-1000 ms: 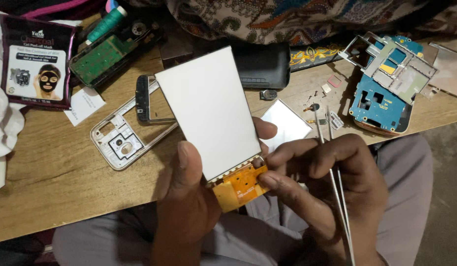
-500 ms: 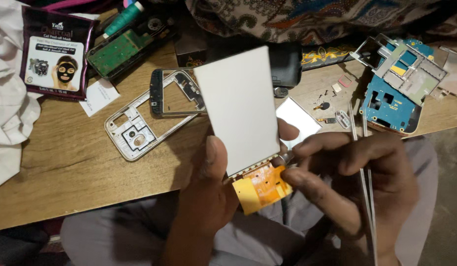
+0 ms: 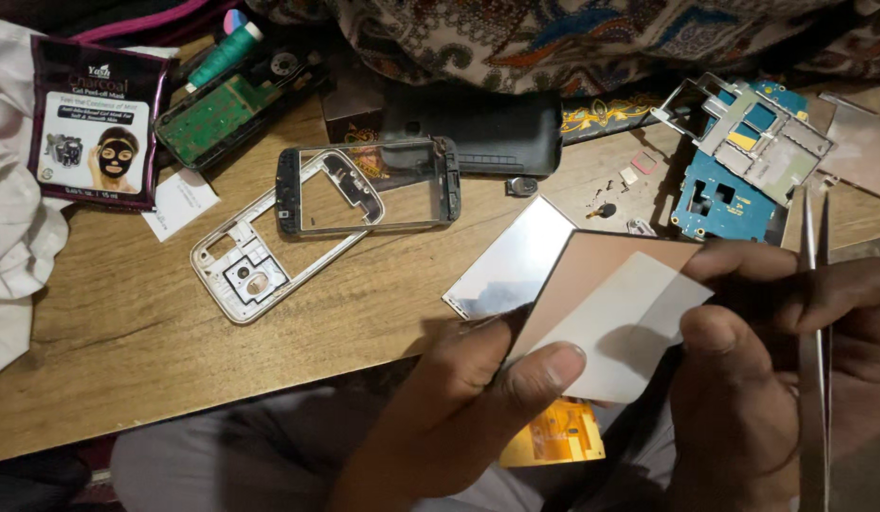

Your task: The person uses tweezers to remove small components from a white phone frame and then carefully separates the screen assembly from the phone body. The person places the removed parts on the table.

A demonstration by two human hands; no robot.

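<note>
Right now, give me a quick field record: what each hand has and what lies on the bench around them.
left hand: thumb pressed on the white display panel
right hand: grips the panel's right edge, also holds tweezers
flex cable: orange, below the panel
table: wooden
white phone frame: left of centre
black phone frame: overlaps the white one
blue circuit board: upper right

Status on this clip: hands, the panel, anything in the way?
Left hand and right hand both grip flat rectangular display panel. Thin metal tweezers in right hand. Nothing blocking.
</note>
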